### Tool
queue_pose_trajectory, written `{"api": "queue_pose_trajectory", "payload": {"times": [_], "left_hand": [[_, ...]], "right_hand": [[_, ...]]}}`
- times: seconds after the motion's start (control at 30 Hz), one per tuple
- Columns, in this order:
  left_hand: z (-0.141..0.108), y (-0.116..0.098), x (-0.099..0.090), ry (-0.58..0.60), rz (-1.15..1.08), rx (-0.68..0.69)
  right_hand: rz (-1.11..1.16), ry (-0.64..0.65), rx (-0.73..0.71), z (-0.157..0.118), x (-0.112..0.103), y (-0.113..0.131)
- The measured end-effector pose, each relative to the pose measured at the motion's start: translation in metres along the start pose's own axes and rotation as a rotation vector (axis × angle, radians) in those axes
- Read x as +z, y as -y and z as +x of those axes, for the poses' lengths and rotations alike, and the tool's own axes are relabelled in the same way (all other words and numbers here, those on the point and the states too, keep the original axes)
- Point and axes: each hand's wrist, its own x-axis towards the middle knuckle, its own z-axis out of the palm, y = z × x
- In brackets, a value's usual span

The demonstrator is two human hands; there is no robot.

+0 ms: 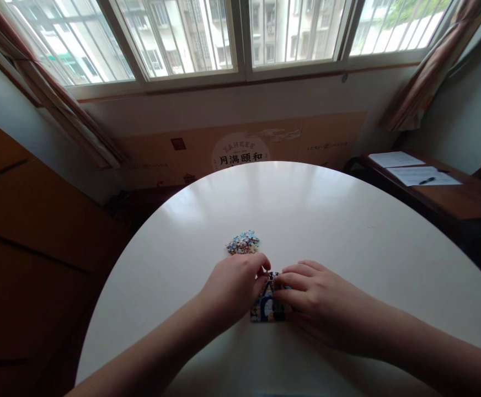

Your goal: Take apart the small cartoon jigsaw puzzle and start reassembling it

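A partly joined jigsaw puzzle [267, 309] lies flat on the white round table, its lower edge straight and its picture dark blue and multicoloured. My left hand [240, 281] is at the puzzle's upper left, thumb and forefinger curled together in a pinch; whatever sits between them is too small to make out. My right hand [306, 286] rests over the puzzle's right side, fingers stretched out and touching its surface, covering part of it. Just beyond my left hand lies a heap of loose jigsaw pieces [244, 242], pale blue, white and yellowish.
The white table [306, 204] has a curved far edge. To the right stands a brown wooden desk [472, 196] with paper sheets [414, 175] and a pen [426, 181]. A printed beige panel [290, 143] leans below the barred windows, and curtains [431, 71] hang at the sides.
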Motion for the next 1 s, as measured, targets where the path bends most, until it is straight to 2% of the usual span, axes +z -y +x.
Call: {"api": "queue_pose_trajectory", "payload": {"times": [0.47, 0.63, 0.73, 0.9, 1.0], "left_hand": [[0.0, 0.001, 0.0, -0.039, 0.05, 0.043], [-0.001, 0.001, -0.004, -0.092, 0.072, 0.041], [0.0, 0.009, -0.014, -0.166, 0.068, 0.01], [0.007, 0.035, -0.035, -0.35, 0.055, -0.12], [0.012, 0.047, -0.04, -0.388, 0.025, -0.135]], "right_hand": [[0.004, -0.006, -0.001, 0.001, 0.002, 0.0], [-0.003, -0.001, -0.001, 0.001, 0.002, -0.001], [0.0, 0.006, 0.0, 0.0, 0.002, -0.001], [0.014, -0.013, -0.006, 0.0, 0.001, 0.0], [0.022, -0.023, -0.008, 0.001, 0.0, 0.001]]}}
